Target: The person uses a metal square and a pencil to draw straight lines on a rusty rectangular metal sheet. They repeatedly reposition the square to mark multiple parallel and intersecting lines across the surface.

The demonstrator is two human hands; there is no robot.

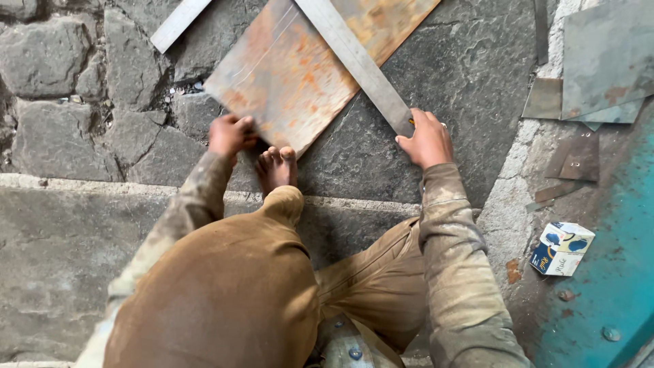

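Left hand (231, 134) grips rusty metal sheet (300, 68) — right hand (427, 142) holds steel ruler (355, 61).

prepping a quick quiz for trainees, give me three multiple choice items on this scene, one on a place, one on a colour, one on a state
1. Where does the bare foot rest?
A. on the near corner of the rusty metal sheet
B. on the small box
C. on the teal surface

2. What colour is the surface at the right?
A. red
B. teal
C. white

3. What is the right hand doing?
A. hanging free
B. pressing the near end of the steel straightedge
C. holding the small box

Key: 1 A, toes lie on the sheet's corner. 2 B, plainly teal. 3 B, fingers rest on the straightedge's end.
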